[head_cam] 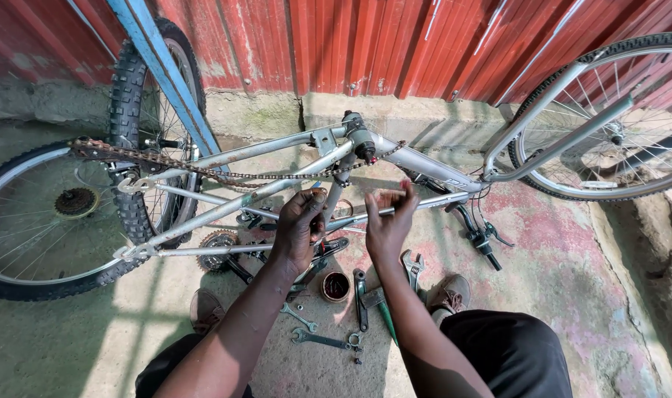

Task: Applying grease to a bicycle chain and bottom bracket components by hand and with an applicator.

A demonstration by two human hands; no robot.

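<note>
Gripping a slanted silver tube of the upturned bicycle frame [277,188], the left hand [299,225] is wrapped tight around it, fingers curled over the metal; the right hand [387,221] sits just beside it with the fingers half folded and the thumb raised, and whether it pinches anything small I cannot tell. The frame rests upside down between the two hands and the red metal wall [395,44], its rusty chain [203,169] draped loose along the upper tubes toward the rear wheel [41,221]; a second wheel [616,125] stands at the front end on the right. On the concrete floor [557,243] below the hands lie a small round tin [336,286], an adjustable wrench [412,265], a flat spanner [317,339], a green-handled tool [386,318] and a toothed gear [218,247]; the person's two shoes sit either side of them. As I judge it, the slack chain is the main hazard; if the frame shifts or the wheel turns, it could slip off and catch a finger. The frame looks propped rather than clamped, so a hard push from either hand might tip it; the loose tools underfoot could be kicked or trodden on.
</note>
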